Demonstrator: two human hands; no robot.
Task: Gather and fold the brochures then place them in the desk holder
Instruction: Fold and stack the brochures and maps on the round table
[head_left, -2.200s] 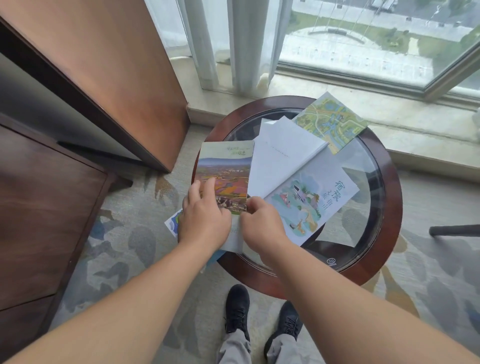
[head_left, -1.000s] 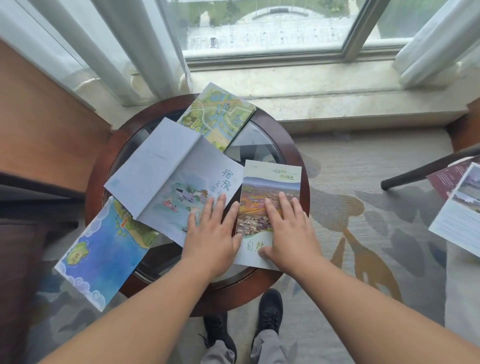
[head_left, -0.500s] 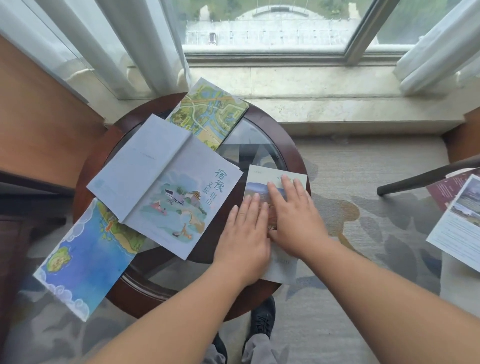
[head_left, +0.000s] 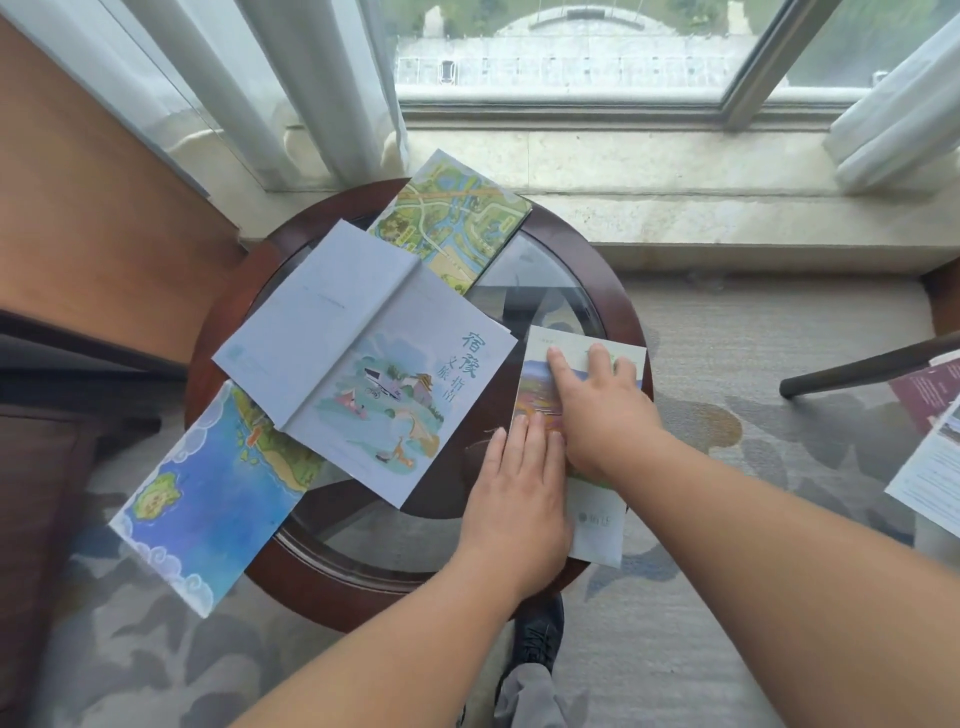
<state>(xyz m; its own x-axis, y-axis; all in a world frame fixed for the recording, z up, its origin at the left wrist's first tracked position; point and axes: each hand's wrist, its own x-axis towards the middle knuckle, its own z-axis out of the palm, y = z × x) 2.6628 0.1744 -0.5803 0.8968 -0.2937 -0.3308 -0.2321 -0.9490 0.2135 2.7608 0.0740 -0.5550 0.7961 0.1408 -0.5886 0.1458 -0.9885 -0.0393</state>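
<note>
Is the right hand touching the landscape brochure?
Touching. The head view shows the right hand lying flat, fingers straight, on the landscape brochure.

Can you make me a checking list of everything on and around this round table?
Surface: round table, glass top, wood rim.
Job's things: landscape brochure under both hands; open booklet; green map; blue map overhanging the rim; holder not seen.
Clutter: loose leaflets at far right.
Hands: left hand and right hand flat, pressing the landscape brochure.
Cables: nothing seen.
Surroundings: window, curtains, patterned carpet, wooden cabinet.
</note>
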